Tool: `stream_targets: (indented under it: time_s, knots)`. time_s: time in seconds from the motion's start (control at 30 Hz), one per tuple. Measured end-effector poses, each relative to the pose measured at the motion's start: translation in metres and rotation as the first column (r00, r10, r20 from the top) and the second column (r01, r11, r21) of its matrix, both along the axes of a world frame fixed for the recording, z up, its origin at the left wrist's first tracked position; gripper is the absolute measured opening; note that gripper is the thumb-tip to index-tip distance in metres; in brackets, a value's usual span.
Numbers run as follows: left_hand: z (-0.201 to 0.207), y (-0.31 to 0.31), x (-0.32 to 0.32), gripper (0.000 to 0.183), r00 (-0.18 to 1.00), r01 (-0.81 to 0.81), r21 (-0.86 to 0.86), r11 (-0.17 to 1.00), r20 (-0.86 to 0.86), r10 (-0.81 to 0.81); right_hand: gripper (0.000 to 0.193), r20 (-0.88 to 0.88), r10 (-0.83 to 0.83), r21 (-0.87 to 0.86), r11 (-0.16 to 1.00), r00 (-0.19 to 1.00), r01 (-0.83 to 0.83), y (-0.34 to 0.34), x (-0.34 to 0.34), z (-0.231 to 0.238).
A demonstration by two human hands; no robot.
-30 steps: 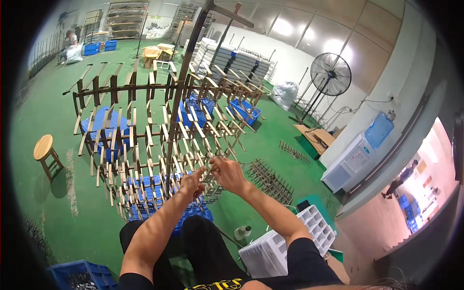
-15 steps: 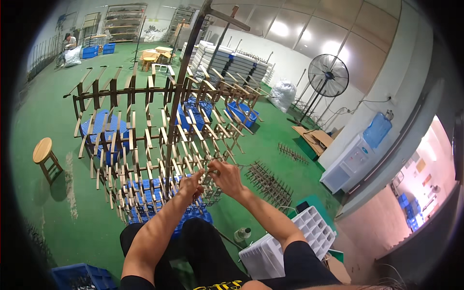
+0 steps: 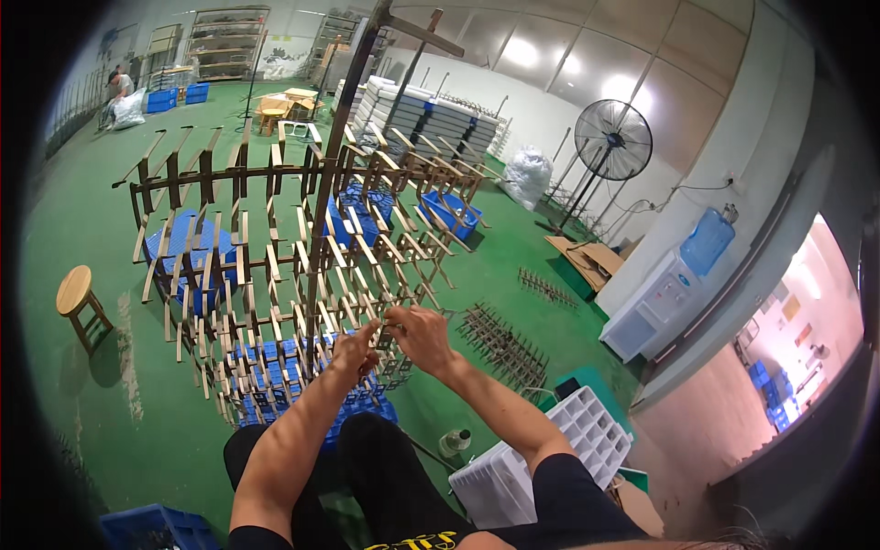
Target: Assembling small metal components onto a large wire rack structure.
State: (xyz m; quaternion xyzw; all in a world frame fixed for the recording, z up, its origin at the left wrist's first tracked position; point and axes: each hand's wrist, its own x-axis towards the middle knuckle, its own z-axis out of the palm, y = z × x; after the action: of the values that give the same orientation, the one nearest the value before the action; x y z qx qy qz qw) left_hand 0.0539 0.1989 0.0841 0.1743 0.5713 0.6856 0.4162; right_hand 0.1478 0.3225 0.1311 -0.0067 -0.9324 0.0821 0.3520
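Your view has swung slightly: the green floor (image 3: 500,266) and all that stands on it sit a little further left than half a second ago. The metal rack (image 3: 329,172), hung with rows of bent strips (image 3: 244,174), stands directly before you, its post running up to the top edge; its lower rows crowd over a blue crate (image 3: 378,410) and are hard to tell apart. To its right, floor stretches toward the water cooler (image 3: 658,307), with a cluster of dark metal pieces (image 3: 502,346) lying on the way. To its left, floor reaches the wooden stool (image 3: 74,290).

The white compartment tray (image 3: 587,431) is low on your right, partly covered by your sleeve (image 3: 577,500). A crate at lower left (image 3: 188,524) is cut off below. A bottle (image 3: 455,443) stands near the tray's left corner.

Your left hand (image 3: 353,355) and right hand (image 3: 420,335) remain at the rack's lower right, near each other. The fingers of both are curled; the tips are partly hidden, so I cannot tell whether either is clamped on a strip.
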Motion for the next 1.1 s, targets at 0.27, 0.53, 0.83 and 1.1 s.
stream_targets:
  time_s: [0.27, 0.53, 0.83, 1.1]
  knots:
    - [-0.010, 0.010, -0.003, 0.045, 0.997, -0.052, -0.080, 0.995, 0.059, 0.057, 0.016, 0.019, -0.056, 0.051, 0.997, 0.998, 0.055, -0.008, -0.001, 0.003]
    - [-0.013, 0.012, -0.009, 0.050, 0.996, -0.016, -0.135, 0.991, 0.083, 0.027, 0.014, -0.060, 0.019, -0.006, 1.000, 0.998, -0.020, 0.001, -0.001, -0.006]
    - [-0.015, 0.008, -0.009, 0.045, 0.992, -0.034, -0.021, 0.999, 0.119, 0.037, 0.014, -0.096, 0.028, 0.000, 1.000, 0.995, -0.028, -0.002, -0.003, -0.006]
    - [-0.029, 0.001, -0.015, 0.038, 0.974, 0.043, 0.109, 0.993, 0.215, -0.066, 0.025, -0.157, -0.063, -0.007, 0.998, 0.986, 0.062, -0.004, 0.014, -0.002]
